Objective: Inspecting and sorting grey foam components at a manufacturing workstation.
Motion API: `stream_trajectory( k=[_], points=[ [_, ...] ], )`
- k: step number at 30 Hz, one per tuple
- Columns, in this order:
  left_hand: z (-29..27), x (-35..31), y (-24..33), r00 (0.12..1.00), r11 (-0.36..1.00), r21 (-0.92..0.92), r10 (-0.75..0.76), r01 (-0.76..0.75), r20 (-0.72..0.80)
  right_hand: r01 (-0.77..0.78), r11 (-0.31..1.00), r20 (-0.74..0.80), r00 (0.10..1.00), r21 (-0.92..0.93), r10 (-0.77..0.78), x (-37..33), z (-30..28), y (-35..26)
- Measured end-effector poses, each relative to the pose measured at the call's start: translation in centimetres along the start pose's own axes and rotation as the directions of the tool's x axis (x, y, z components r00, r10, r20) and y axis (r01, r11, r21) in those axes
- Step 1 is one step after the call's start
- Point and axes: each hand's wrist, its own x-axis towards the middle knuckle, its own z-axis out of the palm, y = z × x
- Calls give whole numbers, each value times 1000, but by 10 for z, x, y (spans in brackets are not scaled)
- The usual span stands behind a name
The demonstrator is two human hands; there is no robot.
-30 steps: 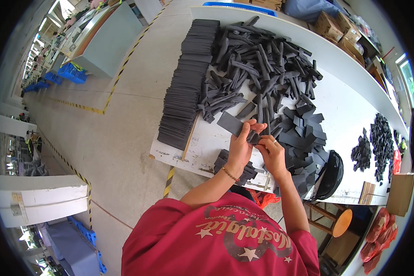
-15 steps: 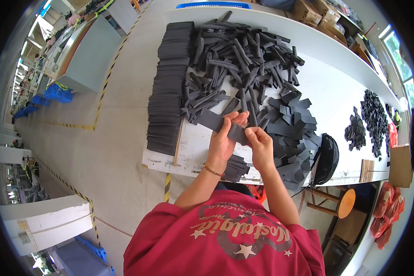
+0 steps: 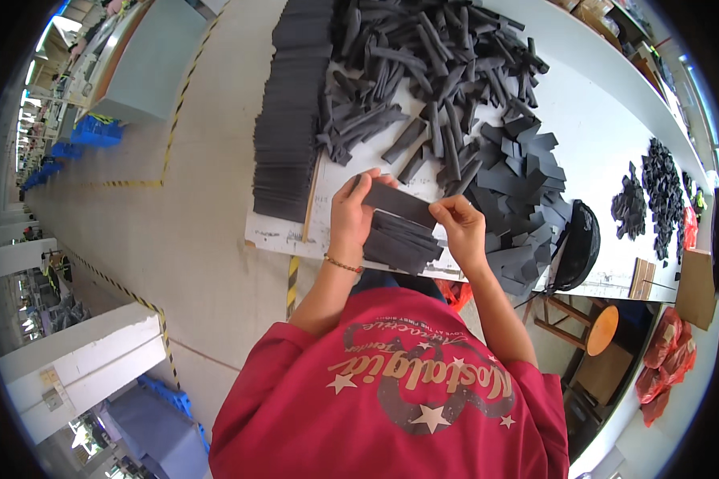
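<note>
A flat dark grey fabric strip [image 3: 403,203] stretches between my two hands above the table's near edge. My left hand [image 3: 355,206] grips its left end, thumb on top and fingers behind. At the other end, my right hand [image 3: 461,227] pinches the corner between thumb and fingers. Just below the strip lies a small stack of similar strips [image 3: 399,242]. Beyond my hands spreads a heap of rolled dark strips [image 3: 435,60]. Flat, creased dark pieces [image 3: 523,188] are piled to the right of my right hand.
A long, tight row of stacked dark strips [image 3: 289,120] lines the table's left side. On the right are a black mesh-like bag [image 3: 577,246], small dark heaps [image 3: 665,188] and a round wooden stool [image 3: 601,330]. The white table [image 3: 591,152] has a raised far edge.
The strip, earlier bent in my fingers, is now drawn out flat. My left hand has moved left and my right hand slightly right. The head view has shifted, so the table sits higher.
</note>
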Motion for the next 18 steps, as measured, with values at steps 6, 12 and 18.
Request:
stream_trajectory(
  k=[6,12,18],
  points=[
    [-92,-47,-53,996,777,627,-2,57,-89,-144,908,170,959,-394,226,-58,-10,64],
    [-120,-57,-97,963,410,896,263,-171,64,213,719,266,963,-662,-40,-80,5,109],
    [-118,-51,-104,942,518,842,334,-152,-36,286,646,245,957,-708,-155,-79,10,113]
  ],
)
